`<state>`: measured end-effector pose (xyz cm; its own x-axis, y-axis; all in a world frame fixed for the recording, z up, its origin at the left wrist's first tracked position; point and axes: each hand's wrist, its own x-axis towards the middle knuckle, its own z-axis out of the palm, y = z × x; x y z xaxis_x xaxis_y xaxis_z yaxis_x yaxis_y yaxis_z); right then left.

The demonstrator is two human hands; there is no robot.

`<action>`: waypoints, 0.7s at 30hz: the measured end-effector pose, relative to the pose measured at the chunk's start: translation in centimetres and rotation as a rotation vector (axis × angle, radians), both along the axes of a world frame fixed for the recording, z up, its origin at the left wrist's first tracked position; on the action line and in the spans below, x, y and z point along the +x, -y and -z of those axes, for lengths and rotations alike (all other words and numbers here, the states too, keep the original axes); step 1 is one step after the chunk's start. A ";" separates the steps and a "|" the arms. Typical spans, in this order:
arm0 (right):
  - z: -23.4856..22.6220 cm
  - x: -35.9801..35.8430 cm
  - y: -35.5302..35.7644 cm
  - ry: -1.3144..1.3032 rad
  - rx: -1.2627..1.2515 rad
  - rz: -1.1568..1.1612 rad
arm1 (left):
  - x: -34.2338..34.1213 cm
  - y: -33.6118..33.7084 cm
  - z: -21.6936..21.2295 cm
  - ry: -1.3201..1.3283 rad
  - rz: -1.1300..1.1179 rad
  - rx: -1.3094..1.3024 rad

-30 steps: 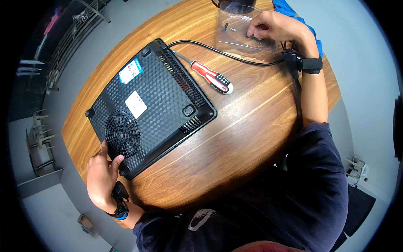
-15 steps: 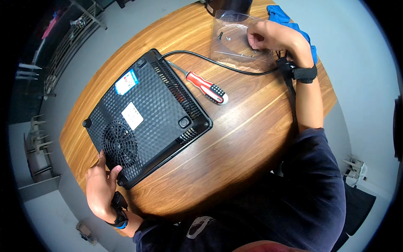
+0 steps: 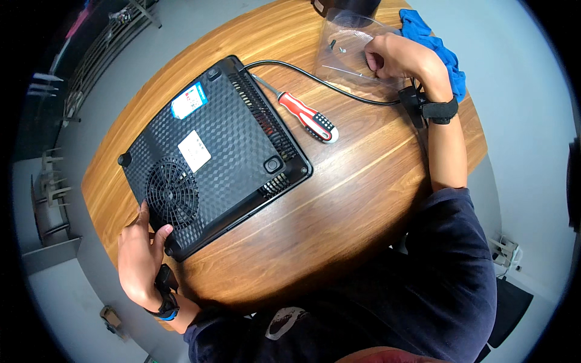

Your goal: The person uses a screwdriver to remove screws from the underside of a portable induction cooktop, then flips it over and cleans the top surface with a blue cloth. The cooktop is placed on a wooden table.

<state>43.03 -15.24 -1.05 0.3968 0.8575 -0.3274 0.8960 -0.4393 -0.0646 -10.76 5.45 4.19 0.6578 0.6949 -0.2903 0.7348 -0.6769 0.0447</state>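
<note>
Black flat appliance [image 3: 212, 154] is lying upside down on the round wooden worktop [image 3: 357, 199], toward its left edge, underside up w/ round fan grille, two stickers (one blue-edged, one white) and vent slots along the side facing the worktop's middle. L hand [image 3: 140, 257] is resting at the appliance's near-left corner, by the near-left edge of the worktop; thumb and fingers are spread loosely, touching the casing edge beside the fan grille, not pinching anything. Black wrist strap w/ a small device is sitting on that wrist.

R hand [image 3: 402, 57] is sitting at the far-right edge of the worktop, on a clear plastic bag [image 3: 348, 54]. Its grip is curled shut, fingertips pressed together on the bag; can't tell if anything small is between them. A couple of small dark screws are showing inside the bag, just left of the hand. Black strap on this wrist too.

Red-handled screwdriver [image 3: 305, 115] is lying btwn appliance and bag, near the far side of the worktop, untouched. Black power cord [image 3: 321, 81] is running from the appliance's far corner toward the R wrist. Blue cloth [image 3: 433, 42] is lying at the far-right edge, just behind the R hand.
</note>
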 end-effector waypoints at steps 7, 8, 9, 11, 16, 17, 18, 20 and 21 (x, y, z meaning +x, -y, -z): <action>0.5 0.5 0.0 -0.033 0.017 -0.032 | 0.3 0.3 -0.2 -0.013 -0.053 -0.021; 0.7 0.7 0.0 -0.041 0.015 -0.033 | 0.3 0.3 -0.1 -0.019 -0.070 -0.025; 0.6 0.6 0.0 -0.047 0.013 -0.031 | 0.3 0.3 -0.1 -0.013 -0.066 -0.025; 0.4 0.4 0.3 -0.039 0.050 -0.054 | 0.4 0.3 -0.1 -0.003 -0.059 -0.025; -0.6 0.4 0.2 -0.125 0.227 -0.206 | -0.2 0.0 0.3 0.023 -0.014 -0.005; -0.6 0.5 0.3 -0.126 0.268 -0.211 | 0.0 0.0 0.2 0.014 -0.020 -0.012; -0.8 0.4 0.1 -0.129 0.313 -0.218 | 0.1 0.0 -0.1 0.011 -0.009 -0.004; -1.6 0.1 0.0 -0.097 0.387 -0.248 | 0.3 0.3 -0.6 0.006 0.011 0.010; -1.6 -0.1 -0.2 -0.081 0.427 -0.265 | 0.7 0.6 -0.9 0.004 -0.026 -0.028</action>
